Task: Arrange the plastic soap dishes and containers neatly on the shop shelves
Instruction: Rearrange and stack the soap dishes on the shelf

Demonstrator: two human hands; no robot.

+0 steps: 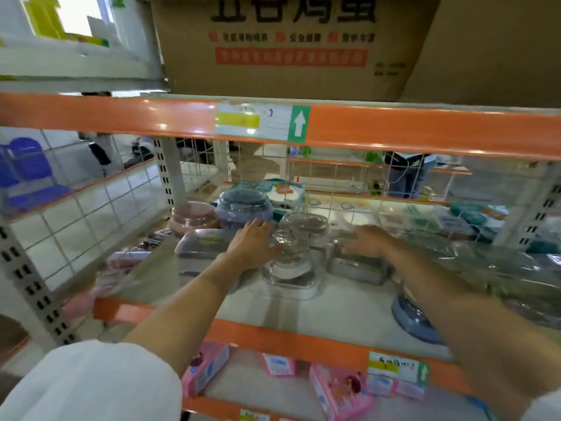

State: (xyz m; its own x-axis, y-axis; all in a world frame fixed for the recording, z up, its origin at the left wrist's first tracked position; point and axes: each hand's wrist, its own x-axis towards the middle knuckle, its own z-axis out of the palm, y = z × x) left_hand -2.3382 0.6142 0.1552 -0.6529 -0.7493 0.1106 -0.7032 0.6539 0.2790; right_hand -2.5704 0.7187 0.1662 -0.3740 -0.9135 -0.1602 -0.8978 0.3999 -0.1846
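Both my arms reach into the middle shelf (303,311). My left hand (253,243) lies flat, fingers straight, against the left side of a stack of clear wrapped containers (293,262). My right hand (368,240) rests with fingers spread on top of a grey-lidded clear soap dish (355,268) just right of that stack. Another grey-lidded dish (200,244) sits left of my left wrist. Behind stand a blue round container (243,208) and a pink one (192,218). The image is blurred, so finger contact is hard to judge.
A blue round dish (416,317) lies near the shelf's front right, beside clear wrapped stock (501,268). An orange beam (394,129) and a cardboard box (288,47) hang overhead. Wire mesh (76,220) closes the left side. Pink boxes (340,393) fill the shelf below.
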